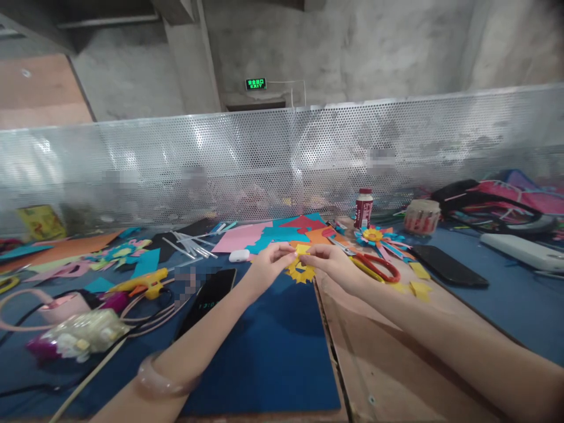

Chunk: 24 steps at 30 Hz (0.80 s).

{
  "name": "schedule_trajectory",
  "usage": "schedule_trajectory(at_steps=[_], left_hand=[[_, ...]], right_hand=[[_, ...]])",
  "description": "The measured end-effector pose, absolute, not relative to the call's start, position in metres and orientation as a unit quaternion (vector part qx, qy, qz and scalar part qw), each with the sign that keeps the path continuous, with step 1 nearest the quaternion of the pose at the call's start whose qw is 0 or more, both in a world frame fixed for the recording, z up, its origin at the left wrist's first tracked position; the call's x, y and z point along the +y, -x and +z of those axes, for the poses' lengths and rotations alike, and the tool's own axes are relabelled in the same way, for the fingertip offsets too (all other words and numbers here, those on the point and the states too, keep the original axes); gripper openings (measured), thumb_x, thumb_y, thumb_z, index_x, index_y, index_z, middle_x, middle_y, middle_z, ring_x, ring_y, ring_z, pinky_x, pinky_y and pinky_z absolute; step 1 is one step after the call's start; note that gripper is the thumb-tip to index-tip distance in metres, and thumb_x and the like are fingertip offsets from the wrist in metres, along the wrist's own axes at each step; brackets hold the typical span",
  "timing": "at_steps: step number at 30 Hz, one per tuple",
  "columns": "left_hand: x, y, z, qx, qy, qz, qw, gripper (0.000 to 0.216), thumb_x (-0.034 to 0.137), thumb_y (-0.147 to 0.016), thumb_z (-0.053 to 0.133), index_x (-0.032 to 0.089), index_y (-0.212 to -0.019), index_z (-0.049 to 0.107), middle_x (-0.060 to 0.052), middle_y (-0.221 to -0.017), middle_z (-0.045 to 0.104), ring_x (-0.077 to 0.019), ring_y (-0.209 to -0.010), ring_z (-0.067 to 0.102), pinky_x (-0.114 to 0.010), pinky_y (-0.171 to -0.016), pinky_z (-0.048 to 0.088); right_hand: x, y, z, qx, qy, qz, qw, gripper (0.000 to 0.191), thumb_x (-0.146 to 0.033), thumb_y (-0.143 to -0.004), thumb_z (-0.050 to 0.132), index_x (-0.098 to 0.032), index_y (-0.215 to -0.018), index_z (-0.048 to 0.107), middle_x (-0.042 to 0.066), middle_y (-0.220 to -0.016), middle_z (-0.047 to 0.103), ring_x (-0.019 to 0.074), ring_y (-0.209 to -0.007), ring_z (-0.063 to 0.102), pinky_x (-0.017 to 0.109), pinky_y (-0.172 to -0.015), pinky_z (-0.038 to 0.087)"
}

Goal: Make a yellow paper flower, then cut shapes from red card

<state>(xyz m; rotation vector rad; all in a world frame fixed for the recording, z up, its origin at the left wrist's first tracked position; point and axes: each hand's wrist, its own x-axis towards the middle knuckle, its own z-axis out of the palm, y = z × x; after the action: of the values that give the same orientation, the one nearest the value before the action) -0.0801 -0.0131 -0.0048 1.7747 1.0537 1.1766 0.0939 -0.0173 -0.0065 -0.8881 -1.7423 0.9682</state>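
My left hand (272, 267) and my right hand (333, 265) meet in front of me, fingers pinched on a yellow paper ring (302, 274) with a jagged, petal-like edge. A small flat yellow piece shows at its top, between my fingertips. Both hands hold the ring above the blue mat (273, 364). Close to my right hand lie red-handled scissors (379, 267) and several yellow paper scraps (420, 289). Behind it sits a finished-looking paper flower (373, 236) with a yellow centre and blue and pink petals.
To the left are a yellow glue gun (147, 284), cables, a dark phone (207, 299) and a white earbud case (239, 255). Coloured paper sheets (247, 237) and glue sticks (191, 244) lie behind. A red bottle (363, 208), a jar (422, 217) and another phone (449, 265) stand or lie right.
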Motion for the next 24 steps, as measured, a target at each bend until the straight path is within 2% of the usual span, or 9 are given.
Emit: schedule_trajectory(at_steps=[4, 10, 17, 24], left_hand=[[-0.008, 0.083, -0.009, 0.397, -0.695, 0.454, 0.392, 0.036, 0.023, -0.067, 0.066, 0.013, -0.099, 0.053, -0.007, -0.089, 0.064, -0.0179, -0.084, 0.062, -0.036, -0.082, 0.047], [-0.008, 0.084, -0.009, 0.407, -0.712, 0.442, 0.364, 0.03, 0.021, -0.069, 0.063, 0.013, -0.097, 0.053, -0.006, -0.086, 0.063, -0.0175, -0.083, 0.062, -0.036, -0.081, 0.047], [-0.01, 0.083, -0.006, 0.41, -0.713, 0.438, 0.362, 0.03, 0.022, -0.07, 0.063, 0.014, -0.097, 0.055, -0.007, -0.087, 0.064, -0.0178, -0.084, 0.062, -0.035, -0.081, 0.047], [-0.011, 0.079, -0.007, 0.416, -0.685, 0.401, 0.444, 0.052, 0.031, -0.068, 0.067, 0.015, -0.114, 0.048, -0.01, -0.092, 0.066, -0.0212, -0.087, 0.062, -0.038, -0.078, 0.048]], right_hand=[[-0.016, -0.094, -0.007, -0.689, 0.367, 0.404, 0.477, 0.029, -0.043, -0.072, 0.058, -0.014, -0.072, 0.063, 0.002, -0.072, 0.06, 0.014, -0.069, 0.052, 0.027, -0.065, 0.038], [-0.018, -0.097, -0.005, -0.678, 0.395, 0.437, 0.439, 0.035, -0.047, -0.072, 0.056, -0.013, -0.075, 0.065, 0.005, -0.076, 0.062, 0.0153, -0.073, 0.053, 0.026, -0.064, 0.039], [-0.013, -0.096, -0.011, -0.674, 0.39, 0.441, 0.447, 0.037, -0.05, -0.067, 0.06, -0.013, -0.071, 0.064, 0.003, -0.063, 0.057, 0.0135, -0.063, 0.051, 0.025, -0.057, 0.037], [0.0, -0.097, -0.022, -0.694, 0.376, 0.378, 0.484, 0.039, -0.053, -0.068, 0.058, -0.014, -0.064, 0.058, -0.002, -0.059, 0.05, 0.0106, -0.058, 0.042, 0.023, -0.055, 0.031]])
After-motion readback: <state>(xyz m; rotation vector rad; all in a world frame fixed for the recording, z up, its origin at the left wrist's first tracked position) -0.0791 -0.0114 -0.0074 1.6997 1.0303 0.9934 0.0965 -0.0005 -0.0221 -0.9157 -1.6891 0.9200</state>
